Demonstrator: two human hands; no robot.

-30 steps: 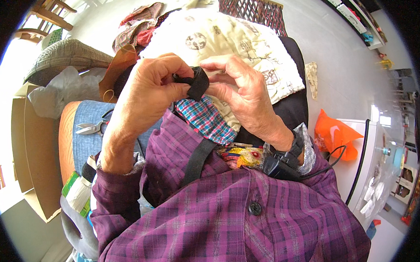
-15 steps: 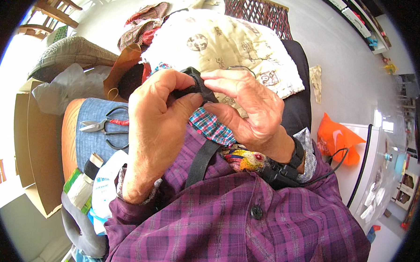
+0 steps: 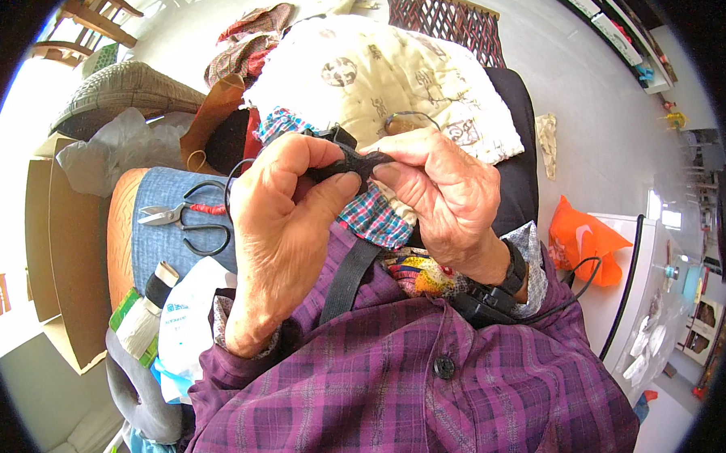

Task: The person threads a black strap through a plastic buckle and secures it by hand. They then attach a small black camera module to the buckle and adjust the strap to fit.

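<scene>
A piece of black cloth (image 3: 367, 163) is stretched between my two hands, above my lap. My left hand (image 3: 277, 218) pinches one end of it between thumb and bent fingers. The other end is in the grip of my right hand (image 3: 451, 194), thumb against forefinger. A small dark lump rises behind the left fingertips; I cannot make out what it is. Beneath the hands lie a blue and red checked cloth (image 3: 376, 219) and a black strap (image 3: 349, 284). A band with a black device (image 3: 488, 302) and cable sits on my right wrist.
Scissors (image 3: 162, 215) with a red-wrapped part lie on folded denim (image 3: 169, 245) at left. A cardboard box (image 3: 77, 255) stands beyond. A cream patterned quilt (image 3: 405, 71) spreads ahead. An orange bag (image 3: 586, 241) rests on a white cabinet (image 3: 617, 296) at right.
The black cloth, bunched and upright before, is now drawn out sideways. Both hands have come slightly lower, and the right fingers, stretched before, now pinch the cloth.
</scene>
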